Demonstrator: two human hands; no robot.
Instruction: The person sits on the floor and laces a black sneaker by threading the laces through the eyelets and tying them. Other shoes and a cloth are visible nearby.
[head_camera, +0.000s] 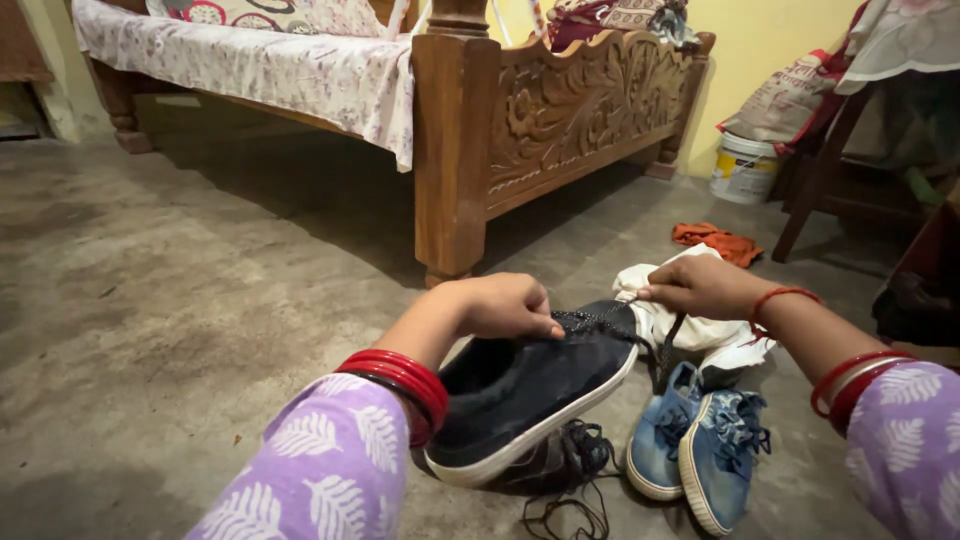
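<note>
Beside the carved wooden bed, the left hand clamps a dark canvas sneaker with white sole while the right hand pinches its lace (lacing unfinished), above small blue denim shoes.

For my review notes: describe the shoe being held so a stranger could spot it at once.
In front of the carved wooden bed, on the concrete floor, lie several shoes. The black sneaker is lifted in the left hand; unlike the blue denim pair beside it, it has a white sole.
</note>
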